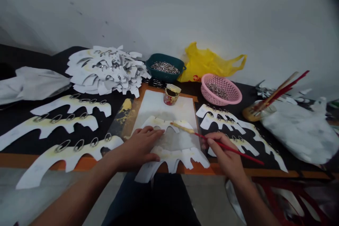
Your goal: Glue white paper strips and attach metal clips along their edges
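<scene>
While the L hand (144, 144) lies palm-down on the L end of a white cut-out (161, 122), its fingers out nearly straight, close together & gripping nothing, the R hand (222, 150) has thumb & fingers closed round the red handle of a brush (242, 154). The brush slants up to the L, its cream-coated head over the R part of that cut-out; can't tell if the bristles press on it. The cut-out sits mid-way on a pale board (153, 104), w/ yellowish stuff along its upper edge. Nr the person, a loose stack of cut-outs (172, 156) overhangs the table's front edge. Printed cup (171, 96) stands at the back of the board, cream residue on its rim; a yellow smear (126, 105) is just L of the board. Back row, L to R: big heap of white pcs (103, 69), teal basket (162, 76) w/ metal rings (165, 67) in it, yellow bag (209, 63), pink basket (210, 97) w/ more small metal bits. On the black table (106, 127), three ringed cut-outs (87, 150) lie to the L, rings along their top edges; sev. more cut-outs (221, 123) lie R of the board, some w/ rings too. Far R: jar (251, 113) w/ sticks leaning out, beside a white plastic bag (299, 127).
</scene>
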{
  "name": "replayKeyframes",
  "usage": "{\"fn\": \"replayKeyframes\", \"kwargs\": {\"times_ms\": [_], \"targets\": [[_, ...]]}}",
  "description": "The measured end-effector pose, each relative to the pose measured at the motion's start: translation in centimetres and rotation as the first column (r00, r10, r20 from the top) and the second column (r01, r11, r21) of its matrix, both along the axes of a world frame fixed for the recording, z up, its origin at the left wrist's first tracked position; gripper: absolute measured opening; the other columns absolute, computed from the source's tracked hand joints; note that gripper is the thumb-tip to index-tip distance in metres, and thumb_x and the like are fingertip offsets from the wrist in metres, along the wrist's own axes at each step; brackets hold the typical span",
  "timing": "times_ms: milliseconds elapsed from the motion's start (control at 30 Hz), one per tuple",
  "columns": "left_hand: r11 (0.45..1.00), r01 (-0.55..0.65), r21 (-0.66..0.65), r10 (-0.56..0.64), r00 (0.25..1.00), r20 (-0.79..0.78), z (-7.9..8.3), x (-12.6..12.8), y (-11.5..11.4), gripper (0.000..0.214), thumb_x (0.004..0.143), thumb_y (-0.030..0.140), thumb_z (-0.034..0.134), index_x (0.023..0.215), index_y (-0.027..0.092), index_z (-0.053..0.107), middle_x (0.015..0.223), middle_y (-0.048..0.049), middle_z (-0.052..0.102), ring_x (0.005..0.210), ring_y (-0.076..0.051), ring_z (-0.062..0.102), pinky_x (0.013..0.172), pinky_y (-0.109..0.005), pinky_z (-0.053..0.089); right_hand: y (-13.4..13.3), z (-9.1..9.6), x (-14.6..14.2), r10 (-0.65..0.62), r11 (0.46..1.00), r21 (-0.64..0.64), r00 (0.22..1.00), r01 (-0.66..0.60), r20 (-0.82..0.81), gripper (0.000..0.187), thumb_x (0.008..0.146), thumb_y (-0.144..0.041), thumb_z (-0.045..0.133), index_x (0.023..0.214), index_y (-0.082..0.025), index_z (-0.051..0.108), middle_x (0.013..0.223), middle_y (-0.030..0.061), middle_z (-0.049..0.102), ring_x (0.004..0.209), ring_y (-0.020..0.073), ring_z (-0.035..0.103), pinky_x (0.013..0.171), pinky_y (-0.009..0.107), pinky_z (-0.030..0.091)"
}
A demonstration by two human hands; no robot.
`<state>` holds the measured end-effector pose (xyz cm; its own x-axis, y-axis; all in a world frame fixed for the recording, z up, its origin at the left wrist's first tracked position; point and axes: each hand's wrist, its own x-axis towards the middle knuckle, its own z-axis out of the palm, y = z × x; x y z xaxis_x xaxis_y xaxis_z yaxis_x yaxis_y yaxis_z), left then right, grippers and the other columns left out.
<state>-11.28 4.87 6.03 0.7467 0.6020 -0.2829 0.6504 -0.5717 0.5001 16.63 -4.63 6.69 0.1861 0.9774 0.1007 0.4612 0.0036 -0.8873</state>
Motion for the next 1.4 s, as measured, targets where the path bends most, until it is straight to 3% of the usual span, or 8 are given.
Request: {"fn": "replayKeyframes", "kwargs": {"times_ms": [300,467,667,767,1033,1233,1400], "targets": [[0.999,0.012,0.031,-0.012,1.000,0.007,-0.1,0.0,-0.2,0.075,0.080,0.050,0.053,0.143,0.029,0.020,0.145,-0.0056,0.036,0.133,-0.032,0.027,0.103,-0.050,0.028,0.7,-0.1,-0.5,0.011,1.000,-0.023,1.000,-0.011,-0.013,0.017,0.086,-0.037,0.054,0.089,-0.021,0.060,0.078,0.0034,0.067,0.072,0.0175,0.062,0.066,0.030,0.050],[0.999,0.010,0.052,-0.011,1.000,0.021,-0.4,-0.2,-0.4,0.076,0.079,0.055,0.052,0.143,0.029,0.020,0.144,-0.0064,0.037,0.131,-0.032,0.028,0.103,-0.050,0.028,1.0,0.5,-1.5,-0.057,0.997,0.056,0.996,0.060,-0.067,0.015,0.086,-0.035,0.054,0.089,-0.022,0.061,0.077,0.0036,0.068,0.073,0.0175,0.063,0.069,0.030,0.051],[0.998,0.018,0.063,-0.020,0.999,0.028,-0.4,-0.1,-0.8,0.079,0.079,0.058,0.051,0.143,0.026,0.019,0.145,-0.0067,0.036,0.130,-0.033,0.027,0.102,-0.051,0.028,2.9,0.6,-4.1,0.150,0.988,0.030,0.987,-0.149,-0.064,0.014,0.086,-0.033,0.053,0.088,-0.020,0.060,0.073,0.0025,0.066,0.073,0.0167,0.064,0.070,0.029,0.051],[0.997,0.014,0.071,-0.016,0.999,0.031,-0.5,-0.1,-0.9,0.080,0.078,0.058,0.052,0.143,0.026,0.019,0.145,-0.0062,0.036,0.130,-0.033,0.027,0.102,-0.052,0.028,3.9,0.4,-4.8,0.164,0.986,0.020,0.985,-0.163,-0.061,0.016,0.086,-0.034,0.053,0.086,-0.020,0.058,0.074,0.0028,0.066,0.072,0.0166,0.064,0.069,0.029,0.051],[0.999,0.012,0.053,-0.014,0.999,0.038,-0.7,-0.2,-0.8,0.082,0.077,0.060,0.052,0.144,0.027,0.017,0.147,-0.0051,0.033,0.132,-0.034,0.024,0.104,-0.054,0.025,3.1,1.4,-2.7,0.107,0.994,0.019,0.994,-0.108,0.037,0.017,0.086,-0.035,0.053,0.082,-0.020,0.059,0.070,0.0019,0.063,0.066,0.0153,0.060,0.064,0.027,0.047],[0.998,0.001,0.066,-0.004,0.999,0.039,-0.7,-0.1,-1.0,0.081,0.077,0.057,0.055,0.143,0.026,0.021,0.146,-0.0049,0.035,0.131,-0.034,0.025,0.104,-0.053,0.026,2.8,2.2,-2.3,0.180,0.983,-0.054,0.969,-0.173,0.168,0.016,0.086,-0.034,0.052,0.084,-0.021,0.060,0.072,0.0013,0.064,0.066,0.0157,0.059,0.059,0.026,0.044],[0.999,0.003,0.047,-0.005,0.999,0.042,-0.8,-0.2,-1.0,0.082,0.077,0.059,0.054,0.144,0.027,0.018,0.147,-0.0051,0.033,0.132,-0.035,0.024,0.104,-0.054,0.025,2.4,2.9,-1.9,0.128,0.992,-0.028,0.956,-0.125,0.265,0.016,0.086,-0.035,0.052,0.085,-0.022,0.061,0.074,0.0015,0.063,0.065,0.0155,0.057,0.058,0.026,0.043]]}}
